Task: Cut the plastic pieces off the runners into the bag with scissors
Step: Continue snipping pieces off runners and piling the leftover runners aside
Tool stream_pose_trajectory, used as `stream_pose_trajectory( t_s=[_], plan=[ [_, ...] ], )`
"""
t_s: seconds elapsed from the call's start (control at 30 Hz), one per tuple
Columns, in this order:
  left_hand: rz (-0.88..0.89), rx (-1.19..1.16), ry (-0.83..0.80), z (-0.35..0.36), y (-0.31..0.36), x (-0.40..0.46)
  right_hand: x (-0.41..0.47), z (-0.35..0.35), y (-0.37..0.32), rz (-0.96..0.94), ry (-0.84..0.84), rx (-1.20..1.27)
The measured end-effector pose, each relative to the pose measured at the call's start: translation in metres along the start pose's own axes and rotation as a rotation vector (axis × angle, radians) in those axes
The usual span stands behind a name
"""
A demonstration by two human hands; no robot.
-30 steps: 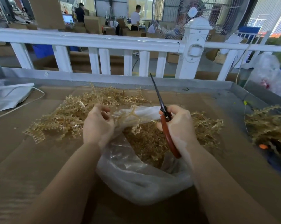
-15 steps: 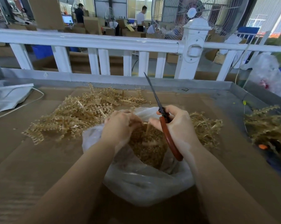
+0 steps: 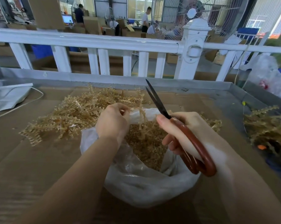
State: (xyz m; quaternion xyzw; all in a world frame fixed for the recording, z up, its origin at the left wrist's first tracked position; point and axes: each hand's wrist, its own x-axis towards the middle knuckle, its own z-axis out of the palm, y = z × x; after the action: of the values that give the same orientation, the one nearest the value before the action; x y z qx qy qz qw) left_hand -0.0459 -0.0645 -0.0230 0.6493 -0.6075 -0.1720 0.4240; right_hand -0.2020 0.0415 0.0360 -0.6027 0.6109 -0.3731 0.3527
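Many thin tan runners [image 3: 81, 115] lie upper left on the brown tabletop [image 3: 31, 159]. The left hand [image 3: 112, 123] pinches one over the bag [image 3: 146, 185]; right hand [image 3: 185, 131] fingers wrap the scissors [image 3: 181, 135], blades apart. White fence [image 3: 104, 42] behind.

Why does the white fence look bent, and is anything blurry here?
Head view: the wide-angle lens bows the white railing; the scissors and left hand look sharp; the right hand smears pale at the wrist; daylight glares through far windows.
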Motion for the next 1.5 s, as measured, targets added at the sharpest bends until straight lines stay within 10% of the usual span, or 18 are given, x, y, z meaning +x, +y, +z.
stream_pose_trajectory(
  t_s=[0.57, 1.5],
  plan=[
    [0.065, -0.297, 0.136, 0.000, -0.005, -0.007, 0.010, 0.023, 0.016, 0.309, -0.367, 0.218],
    [0.162, -0.449, -0.106, 0.004, -0.017, -0.023, 0.040, 0.045, 0.029, 0.291, -0.257, 0.357]
  ],
)
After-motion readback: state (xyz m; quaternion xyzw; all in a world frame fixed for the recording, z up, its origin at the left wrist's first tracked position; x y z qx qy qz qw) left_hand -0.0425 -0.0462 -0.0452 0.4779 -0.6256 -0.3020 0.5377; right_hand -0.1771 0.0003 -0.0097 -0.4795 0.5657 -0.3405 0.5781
